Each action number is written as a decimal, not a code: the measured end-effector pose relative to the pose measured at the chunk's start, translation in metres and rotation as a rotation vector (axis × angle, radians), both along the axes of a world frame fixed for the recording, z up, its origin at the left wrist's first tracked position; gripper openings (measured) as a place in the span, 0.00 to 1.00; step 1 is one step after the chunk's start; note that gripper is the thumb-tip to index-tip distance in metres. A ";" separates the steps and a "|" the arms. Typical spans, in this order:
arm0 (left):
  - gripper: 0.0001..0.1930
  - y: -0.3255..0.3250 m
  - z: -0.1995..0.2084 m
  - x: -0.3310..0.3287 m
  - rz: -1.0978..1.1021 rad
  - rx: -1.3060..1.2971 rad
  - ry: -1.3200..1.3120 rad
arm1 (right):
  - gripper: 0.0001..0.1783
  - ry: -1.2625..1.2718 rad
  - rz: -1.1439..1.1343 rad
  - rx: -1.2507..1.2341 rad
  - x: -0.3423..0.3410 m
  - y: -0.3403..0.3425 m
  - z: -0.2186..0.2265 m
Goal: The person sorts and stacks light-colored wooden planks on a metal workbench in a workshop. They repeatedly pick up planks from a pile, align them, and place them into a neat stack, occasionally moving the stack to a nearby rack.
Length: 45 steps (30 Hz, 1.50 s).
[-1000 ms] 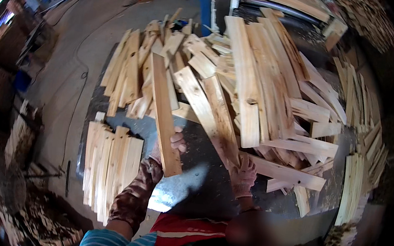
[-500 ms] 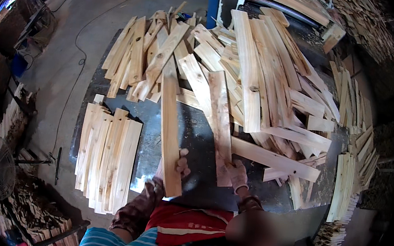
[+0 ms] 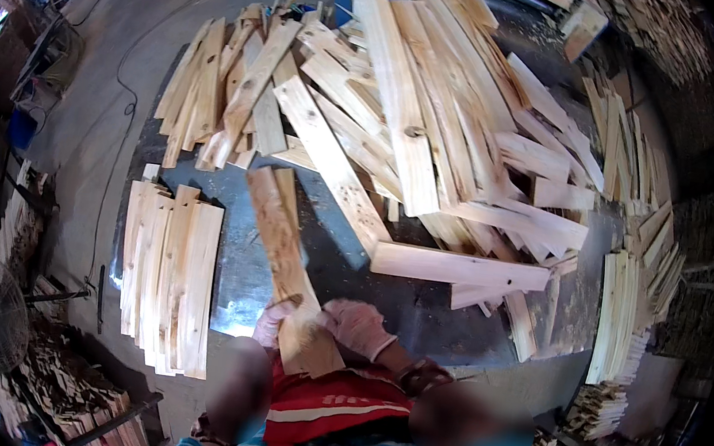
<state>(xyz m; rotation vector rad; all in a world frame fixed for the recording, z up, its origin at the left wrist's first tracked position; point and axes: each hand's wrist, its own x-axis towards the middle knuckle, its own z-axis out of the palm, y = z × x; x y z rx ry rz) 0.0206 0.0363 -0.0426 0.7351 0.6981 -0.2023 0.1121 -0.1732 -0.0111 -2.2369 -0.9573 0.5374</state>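
You've got one pale wood plank [image 3: 286, 259], long, flat, w/ reddish-brown streaks and a knot near its low end. It's lifted off the worktop, tilted, top end pointing approx 11 o'clock, bottom end at 6 o'clock close to your chest.

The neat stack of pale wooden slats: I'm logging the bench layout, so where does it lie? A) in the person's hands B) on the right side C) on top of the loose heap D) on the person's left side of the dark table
D: the neat stack of pale wooden slats lies flat at the left edge of the dark table, apart from the loose heap.
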 end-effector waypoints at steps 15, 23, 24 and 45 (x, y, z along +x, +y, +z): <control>0.36 -0.079 -0.022 0.059 -0.138 1.360 0.468 | 0.35 -0.417 -0.300 -0.623 0.120 -0.310 -0.006; 0.24 -0.077 -0.081 0.191 -0.140 0.639 -0.119 | 0.33 0.015 -0.301 -0.191 0.057 -0.263 0.041; 0.20 -0.075 -0.094 0.201 -0.191 0.751 -0.220 | 0.33 0.237 -0.393 -0.010 0.042 -0.252 0.036; 0.16 -0.076 -0.029 0.012 0.587 0.261 -0.182 | 0.38 0.506 -0.268 0.094 0.060 0.031 0.008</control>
